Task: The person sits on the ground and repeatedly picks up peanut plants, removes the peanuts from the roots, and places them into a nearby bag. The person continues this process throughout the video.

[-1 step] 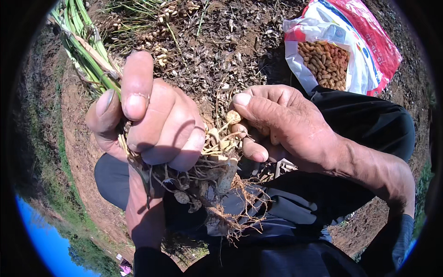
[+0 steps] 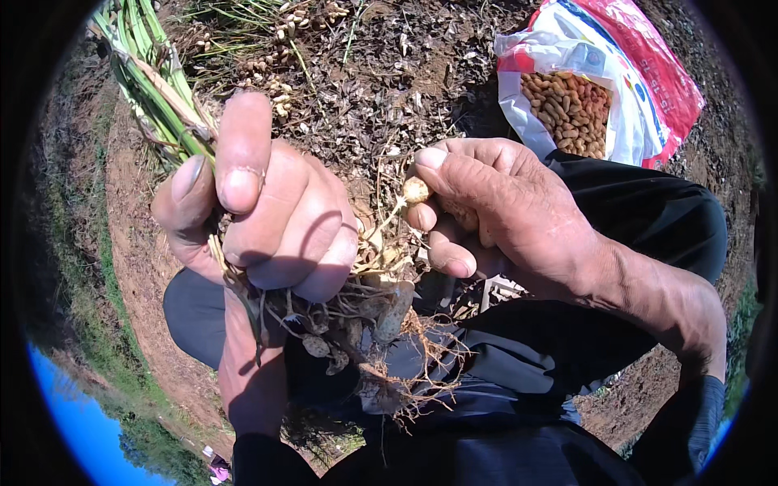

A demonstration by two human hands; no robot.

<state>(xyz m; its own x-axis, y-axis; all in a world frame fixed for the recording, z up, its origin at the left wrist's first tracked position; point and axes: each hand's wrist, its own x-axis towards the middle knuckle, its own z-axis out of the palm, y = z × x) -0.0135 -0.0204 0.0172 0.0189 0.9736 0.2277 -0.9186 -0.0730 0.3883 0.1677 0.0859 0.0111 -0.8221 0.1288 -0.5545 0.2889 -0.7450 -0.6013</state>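
Observation:
My left hand (image 2: 279,215) is wrapped around a peanut plant (image 2: 158,89) by its green stems, which stick out to the upper left. Below the fist hang pale pods (image 2: 393,312) and thin, tangled roots (image 2: 429,348). Between thumb and fingers, my right hand (image 2: 515,206) pinches a pale, round-ended peanut pod (image 2: 416,190). A thin stalk still joins that pod to the plant. Its far end is hidden by my fingers.
At the upper right, an open white and red bag (image 2: 640,121) holds many loose peanuts (image 2: 567,113). More pulled plants with pods (image 2: 279,89) lie at the upper left on soil strewn with dry leaves (image 2: 381,97). My dark-trousered knee (image 2: 648,202) is beside the bag.
My right hand has shifted slightly, and the pinched pod sits a little farther right and higher from the plant, its stalk more drawn out. The left hand keeps its hold.

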